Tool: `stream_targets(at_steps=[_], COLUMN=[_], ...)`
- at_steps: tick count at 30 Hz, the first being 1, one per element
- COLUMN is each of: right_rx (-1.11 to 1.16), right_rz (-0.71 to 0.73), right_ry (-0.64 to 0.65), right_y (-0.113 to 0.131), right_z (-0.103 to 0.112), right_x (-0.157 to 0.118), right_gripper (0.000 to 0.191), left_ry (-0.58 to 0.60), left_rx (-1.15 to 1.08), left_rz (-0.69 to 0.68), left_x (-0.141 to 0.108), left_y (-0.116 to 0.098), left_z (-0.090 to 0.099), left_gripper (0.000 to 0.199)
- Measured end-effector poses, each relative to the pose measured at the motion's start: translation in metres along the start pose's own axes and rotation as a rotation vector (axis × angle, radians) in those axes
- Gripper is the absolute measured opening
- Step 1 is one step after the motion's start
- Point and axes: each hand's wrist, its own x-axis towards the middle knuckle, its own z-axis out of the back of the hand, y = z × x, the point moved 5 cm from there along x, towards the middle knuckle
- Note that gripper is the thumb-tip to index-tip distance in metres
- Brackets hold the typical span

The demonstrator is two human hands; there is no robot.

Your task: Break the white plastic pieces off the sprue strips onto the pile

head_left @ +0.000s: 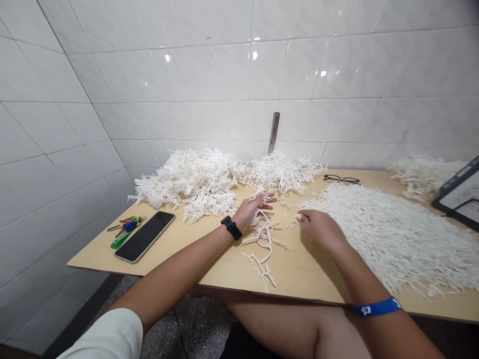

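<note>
My left hand (251, 210), with a black watch on its wrist, is closed round a white branching plastic piece (266, 240) that hangs down over the wooden table. To its right, my right hand (322, 230) has thumb and finger pinched together near small white bits (294, 223); whatever it grips is too small to name. Behind my left hand lies a heap of white branched pieces (202, 174). Right of my right hand spreads a wide pile of small loose white pieces (396, 229).
On the wooden table (224, 267), a phone (145, 236) and keys (129, 225) lie at the left. Black glasses (341, 179) rest behind the loose pile. A dark-framed clipboard (462, 192) and another white heap (422, 174) are at the right. A metal bracket (274, 132) stands against the wall.
</note>
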Motion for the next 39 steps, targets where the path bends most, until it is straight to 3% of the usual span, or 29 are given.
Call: stream_targets(at_steps=[4, 7, 10, 14, 22, 27, 31, 39], right_rx=[-0.214, -0.012, 0.227, 0.279, 0.343, 0.524, 0.585, 0.618], right_rz=[-0.016, 0.1, 0.244, 0.335, 0.222, 0.29, 0.362, 0.425], right_ry=[-0.078, -0.133, -0.154, -0.214, -0.086, 0.058, 0.096, 0.232], right_y=[-0.01, 0.011, 0.035, 0.054, 0.06, 0.059, 0.064, 0.067], right_z=[0.006, 0.008, 0.009, 0.007, -0.007, -0.017, -0.018, -0.006], right_x=[-0.001, -0.006, -0.013, -0.02, -0.019, -0.017, -0.017, -0.026], right_gripper=[0.047, 0.033, 0.034, 0.031, 0.041, 0.039, 0.041, 0.049], left_ry=[0.069, 0.141, 0.182, 0.197, 0.227, 0.191, 0.093, 0.057], left_rx=[0.021, 0.044, 0.079, 0.101, 0.189, 0.254, 0.271, 0.31], left_rz=[0.001, 0.02, 0.044, 0.049, 0.088, -0.02, -0.132, -0.131], left_x=[-0.003, -0.006, -0.009, -0.009, -0.005, -0.004, -0.003, -0.009], left_y=[-0.001, -0.001, 0.0, 0.003, 0.016, 0.009, 0.003, -0.006], left_z=[-0.003, -0.009, -0.014, -0.015, -0.012, -0.011, -0.011, -0.018], left_gripper=[0.048, 0.044, 0.042, 0.047, 0.062, 0.062, 0.06, 0.058])
